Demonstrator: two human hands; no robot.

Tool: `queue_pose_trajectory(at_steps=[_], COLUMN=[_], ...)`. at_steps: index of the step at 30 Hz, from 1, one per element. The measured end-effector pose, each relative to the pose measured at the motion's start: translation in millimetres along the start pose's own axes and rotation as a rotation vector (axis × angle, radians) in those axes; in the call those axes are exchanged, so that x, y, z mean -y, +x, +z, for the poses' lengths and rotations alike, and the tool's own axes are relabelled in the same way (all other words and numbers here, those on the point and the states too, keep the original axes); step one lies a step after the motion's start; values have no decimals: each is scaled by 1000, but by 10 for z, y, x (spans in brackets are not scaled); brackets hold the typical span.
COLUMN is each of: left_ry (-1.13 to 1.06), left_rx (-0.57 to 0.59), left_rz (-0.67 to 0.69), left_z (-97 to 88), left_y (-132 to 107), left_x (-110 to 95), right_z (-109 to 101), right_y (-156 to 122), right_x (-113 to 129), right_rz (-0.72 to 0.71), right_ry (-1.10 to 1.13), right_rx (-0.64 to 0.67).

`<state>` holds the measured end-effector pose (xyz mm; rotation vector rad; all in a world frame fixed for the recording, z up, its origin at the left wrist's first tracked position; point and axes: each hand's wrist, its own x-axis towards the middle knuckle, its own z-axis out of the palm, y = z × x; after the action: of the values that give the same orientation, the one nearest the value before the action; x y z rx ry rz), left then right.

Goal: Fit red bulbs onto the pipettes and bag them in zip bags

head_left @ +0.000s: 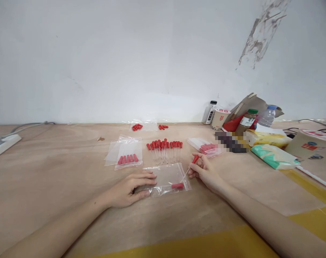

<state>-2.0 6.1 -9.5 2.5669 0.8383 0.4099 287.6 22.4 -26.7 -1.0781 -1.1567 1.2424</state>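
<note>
My right hand [202, 170] pinches a glass dropper [195, 159] by its red rubber bulb, the thin tube slanting down to the left over the mouth of a clear zip bag [164, 175]. Inside that bag, near its right end, lies another red-bulbed dropper [177, 186]. My left hand [134, 188] rests flat on the bag's left end with its fingers stretched out. Just beyond the bag, several loose droppers [163, 145] lie in a row, red bulbs pointing away from me.
On the left lies a filled zip bag [128, 152] of droppers; another filled bag [206, 147] is at right. Small red bulbs [137, 127] sit on plastic near the wall. Bottles [247, 122], cups [220, 119] and tissue packs [274, 156] crowd the right side. A power strip [4, 146] lies far left.
</note>
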Motion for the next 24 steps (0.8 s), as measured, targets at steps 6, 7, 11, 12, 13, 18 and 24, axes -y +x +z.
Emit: queue_pose_trajectory(at_steps=[6, 7, 11, 12, 13, 18, 24], left_ry=[17, 25, 43, 43, 41, 40, 51], left_rx=[2, 0, -6, -5, -6, 8, 24], left_rz=[-19, -26, -50, -54, -57, -87, -100], left_z=[1, 1, 2, 3, 3, -10, -22], left_y=[-11, -13, -24, -25, -26, -27, -21], left_x=[-7, -10, -19, -20, -21, -37, -53], right_z=[-88, -98, -136, -144, -151, -132, -44], right_y=[27, 26, 7, 3, 0, -12, -29], right_x=[-2, -4, 3, 12, 23, 80, 55], right_rz=[40, 64, 106, 89, 48, -246, -189], right_ry=[92, 98, -80, -177, -282, -671, -604], right_rx=[-39, -16, 175, 239, 288, 327, 370])
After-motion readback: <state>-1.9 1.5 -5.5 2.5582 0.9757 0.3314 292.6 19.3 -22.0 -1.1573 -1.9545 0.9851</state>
